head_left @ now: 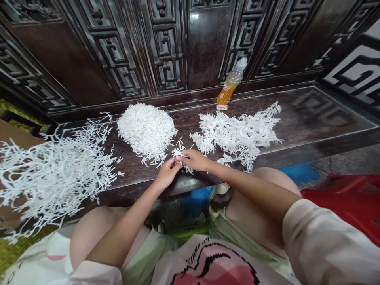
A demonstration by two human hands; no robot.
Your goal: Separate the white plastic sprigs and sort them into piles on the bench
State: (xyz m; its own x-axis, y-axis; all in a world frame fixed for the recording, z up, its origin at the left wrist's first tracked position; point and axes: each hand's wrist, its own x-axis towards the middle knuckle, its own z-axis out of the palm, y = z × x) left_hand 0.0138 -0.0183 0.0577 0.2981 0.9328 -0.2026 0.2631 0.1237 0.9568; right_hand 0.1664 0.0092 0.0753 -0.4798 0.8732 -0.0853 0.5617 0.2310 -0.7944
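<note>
My left hand and my right hand meet at the front edge of a dark polished wooden bench, their fingertips pinching a small white branched sprig between them. Just behind my hands lies a dense mound of short white pieces. To the right spreads a loose pile of white coral-like branches. A larger tangle of the same branches hangs over the bench's left end.
Behind the bench rises a dark carved wooden lattice panel. An orange drink bottle stands against it on a small pale block. My knees lie below the bench edge. A red plastic object and blue sheeting occupy the floor at right.
</note>
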